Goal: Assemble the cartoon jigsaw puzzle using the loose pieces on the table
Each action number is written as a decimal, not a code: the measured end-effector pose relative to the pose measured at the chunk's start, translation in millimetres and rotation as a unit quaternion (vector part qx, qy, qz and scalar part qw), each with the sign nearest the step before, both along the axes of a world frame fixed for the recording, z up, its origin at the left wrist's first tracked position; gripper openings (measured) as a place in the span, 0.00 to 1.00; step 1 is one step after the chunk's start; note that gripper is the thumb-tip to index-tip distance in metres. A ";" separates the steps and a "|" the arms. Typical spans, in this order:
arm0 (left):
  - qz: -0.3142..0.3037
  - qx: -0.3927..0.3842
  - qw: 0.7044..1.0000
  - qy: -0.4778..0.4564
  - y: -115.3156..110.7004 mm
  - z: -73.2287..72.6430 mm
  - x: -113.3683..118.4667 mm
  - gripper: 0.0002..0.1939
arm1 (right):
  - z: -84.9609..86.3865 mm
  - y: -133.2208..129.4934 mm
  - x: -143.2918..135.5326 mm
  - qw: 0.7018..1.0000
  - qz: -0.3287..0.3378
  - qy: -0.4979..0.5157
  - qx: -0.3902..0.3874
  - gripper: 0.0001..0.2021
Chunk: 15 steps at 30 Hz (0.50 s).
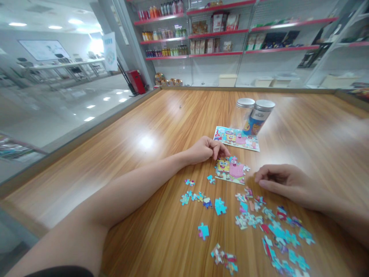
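Observation:
A partly joined jigsaw puzzle (235,171) lies on the table, showing a yellow square character and a pink one. My left hand (209,149) is at its upper left edge, fingers curled down and closed; whatever is under the fingertips is hidden. To the right of the joined part, my right hand (284,181) rests loosely curled, thumb and forefinger slightly apart with nothing visible between them. Loose jigsaw pieces (278,231) spread below it, mostly light blue. A single blue piece (220,206) and a blue-purple piece (203,231) lie nearer the middle.
Behind the puzzle lies a picture card (235,140) of the same characters. A clear jar (244,111) and a printed canister (259,117), both with silver lids, stand by it. Stocked shelves (217,34) rise beyond the wooden table (138,154).

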<state>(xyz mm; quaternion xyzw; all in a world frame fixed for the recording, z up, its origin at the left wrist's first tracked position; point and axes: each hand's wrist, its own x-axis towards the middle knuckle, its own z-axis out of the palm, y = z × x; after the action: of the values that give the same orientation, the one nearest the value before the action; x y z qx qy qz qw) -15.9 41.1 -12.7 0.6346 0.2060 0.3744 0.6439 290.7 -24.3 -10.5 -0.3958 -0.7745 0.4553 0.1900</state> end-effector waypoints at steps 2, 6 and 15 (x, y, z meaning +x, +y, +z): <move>-0.004 0.005 1.000 0.004 -0.3 0.6 -0.1 0.09 | -0.4 0.1 -0.1 1.000 0.001 -0.004 0.002 0.14; -0.006 0.014 1.000 0.013 -0.3 1.3 -0.5 0.09 | -1.2 0.5 -0.2 1.000 0.006 -0.009 0.009 0.14; 0.030 0.019 0.996 0.083 3.2 1.7 0.0 0.03 | -0.2 0.4 -3.8 1.000 0.001 0.001 0.019 0.14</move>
<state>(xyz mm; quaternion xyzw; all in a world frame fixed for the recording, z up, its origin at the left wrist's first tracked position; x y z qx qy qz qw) -15.9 44.3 -11.0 0.6693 0.2702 0.3432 0.6010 286.8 -23.8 -10.7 -0.3909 -0.7832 0.4413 0.1978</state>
